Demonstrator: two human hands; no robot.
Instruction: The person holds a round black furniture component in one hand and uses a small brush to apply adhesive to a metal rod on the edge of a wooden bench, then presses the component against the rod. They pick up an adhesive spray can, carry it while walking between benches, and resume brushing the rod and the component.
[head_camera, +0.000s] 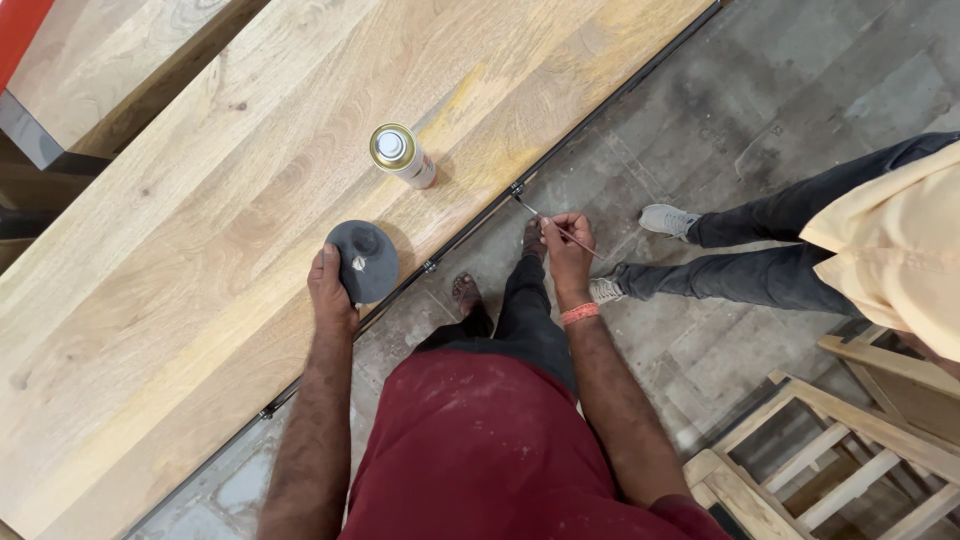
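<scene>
**A:** Biggest thing first: what's in front of you?

**B:** You stand at a long pale wooden tabletop running diagonally across the view, with a dark metal frame along its near edge. Beyond that edge is grey stone floor.

**A:** And off to your right?

**B:** Another person in dark trousers and a yellow shirt stands there, grey shoes pointed toward you. A bare wooden chair frame sits behind them, near your right elbow.

**A:** What's on the tabletop?

**B:** A spray can lies tilted, cap toward you, just beyond your left hand and apart from it. Nearer, a round grey sanding disc lies flat close to the table's edge.

**A:** Where's the disc relative to your grip?

**B:** Your left hand wraps its near-left rim, thumb on top, fingers curled under, so you're grasping it; most of the disc sticks out beyond your fingers.

**A:** And the other hand?

**B:** Your right hand is off the table, over the floor, pinched closed on a thin metal rod. The rod's far tip points at the table's frame; its other end pokes out past your fingers.
</scene>
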